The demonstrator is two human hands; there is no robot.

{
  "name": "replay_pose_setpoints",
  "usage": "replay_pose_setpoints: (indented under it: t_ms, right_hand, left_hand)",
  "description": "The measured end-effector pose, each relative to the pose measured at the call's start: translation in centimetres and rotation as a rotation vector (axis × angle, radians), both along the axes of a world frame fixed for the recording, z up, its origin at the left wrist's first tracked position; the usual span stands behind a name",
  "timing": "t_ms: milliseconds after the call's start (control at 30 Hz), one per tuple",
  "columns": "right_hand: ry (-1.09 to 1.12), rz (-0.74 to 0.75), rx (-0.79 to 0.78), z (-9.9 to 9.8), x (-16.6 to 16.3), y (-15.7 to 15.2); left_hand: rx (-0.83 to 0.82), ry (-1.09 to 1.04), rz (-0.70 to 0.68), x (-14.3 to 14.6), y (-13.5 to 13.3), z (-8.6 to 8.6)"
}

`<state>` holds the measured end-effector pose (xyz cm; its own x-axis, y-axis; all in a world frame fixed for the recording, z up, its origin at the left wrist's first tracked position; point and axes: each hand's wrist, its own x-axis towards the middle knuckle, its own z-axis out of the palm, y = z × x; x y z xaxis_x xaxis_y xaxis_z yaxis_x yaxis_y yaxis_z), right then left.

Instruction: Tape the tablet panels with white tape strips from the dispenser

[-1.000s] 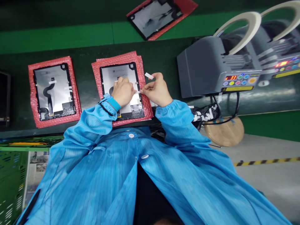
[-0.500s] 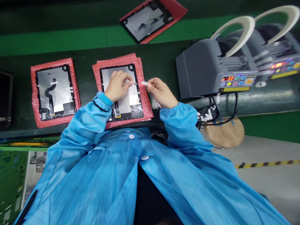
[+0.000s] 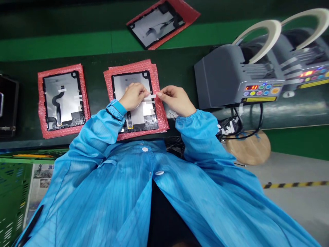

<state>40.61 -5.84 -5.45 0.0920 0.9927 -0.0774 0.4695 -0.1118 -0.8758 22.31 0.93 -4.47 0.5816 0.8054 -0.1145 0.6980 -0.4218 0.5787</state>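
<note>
— Dark green bench (image 3: 97, 89) runs across the view, right? What sits on it?

— Two red bubble mats (image 3: 157, 113) side by side, each with an opened tablet back on top. The middle tablet (image 3: 133, 82) lies right in front of the person; a second tablet (image 3: 63, 99) lies well to its left. A third one (image 3: 156, 24) rests on the brighter green strip farther back.

— And the hands?

— Both are over the middle tablet's right half. The left hand (image 3: 133, 96) has its fingers curled, thumb and forefinger pinching one end of a small white tape strip (image 3: 151, 96). The right hand (image 3: 176, 100) pinches the other end the same way, its other fingers folded in.

— So the strip is stretched between them?

— Yes, held level between the two sets of fingertips, just above the tablet's right edge. Whether it touches the tablet, I cannot tell.

— Anything on the right?

— A grey tape dispenser (image 3: 226, 75) with a red number display and coloured buttons, pale tape rolls (image 3: 259, 37) standing on it. A round wooden stool (image 3: 248, 147) stands below it. Blue sleeves cover both arms down to the wrists.
</note>
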Motion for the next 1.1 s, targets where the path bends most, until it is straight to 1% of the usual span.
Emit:
replay_pose_setpoints:
  t_ms: [100,200,300,433,667,767,833,900,1000,1100]
  right_hand:
    - [-0.001,0.035,0.017,-0.2,-0.4,0.3]
    - [-0.053,0.039,0.019,-0.8,-0.8,0.6]
    - [-0.108,0.032,0.021,-1.7,-0.9,1.0]
    - [-0.155,0.035,0.043,-2.6,-0.8,1.4]
    - [-0.195,0.046,0.054,-2.7,-0.9,1.5]
    - [-0.191,0.043,0.049,-2.7,-1.0,1.6]
    - [-0.179,0.016,-0.004,-2.7,-0.9,1.7]
    - [-0.142,-0.045,-0.064,-2.9,-0.8,1.7]
    - [-0.023,-0.130,-0.124,-3.2,-0.5,1.8]
    - [0.077,-0.128,-0.170,-3.5,-0.1,2.1]
  left_hand:
    - [-0.014,0.017,-0.004,0.2,-0.2,0.1]
    - [-0.008,0.084,0.028,0.7,-0.6,0.3]
    - [0.030,0.169,0.065,1.1,-1.1,0.4]
    - [0.074,0.213,0.050,1.4,-1.5,0.3]
    - [0.100,0.208,0.047,1.3,-1.7,-0.2]
    - [0.106,0.197,0.045,1.2,-1.9,-0.1]
    - [0.106,0.192,0.049,1.1,-1.9,0.1]
    - [0.100,0.185,0.069,1.2,-1.7,0.3]
    - [0.086,0.182,0.101,1.6,-0.9,0.5]
    - [0.078,0.182,0.093,2.1,-0.1,0.3]
